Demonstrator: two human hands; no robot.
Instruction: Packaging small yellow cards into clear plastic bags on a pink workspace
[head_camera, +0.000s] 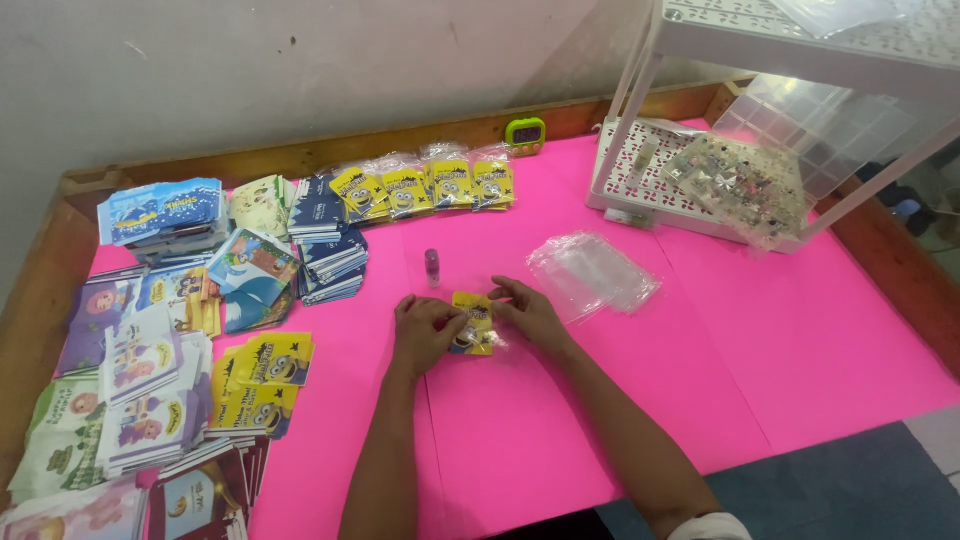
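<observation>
Two bare hands meet over a pink table, seen from above. The left hand and the right hand together hold a small yellow cartoon card in a clear sleeve, which lies low over the pink surface near the table's middle. The fingers of both hands are closed on the card's two side edges, the thumbs on top.

Just beyond the card stands a small upright vial with a dark cap, apart from the hands. To the right of the right hand lies a loose pile of clear plastic sleeves. Farther back, a row of finished yellow packets sits near the wooden rim, beside a small green timer. Stacks of printed cards in blue, yellow and pastel colours crowd the table's left side. At the far right stands a white plastic rack, with a clear compartment box of small trinkets on its lower shelf.
</observation>
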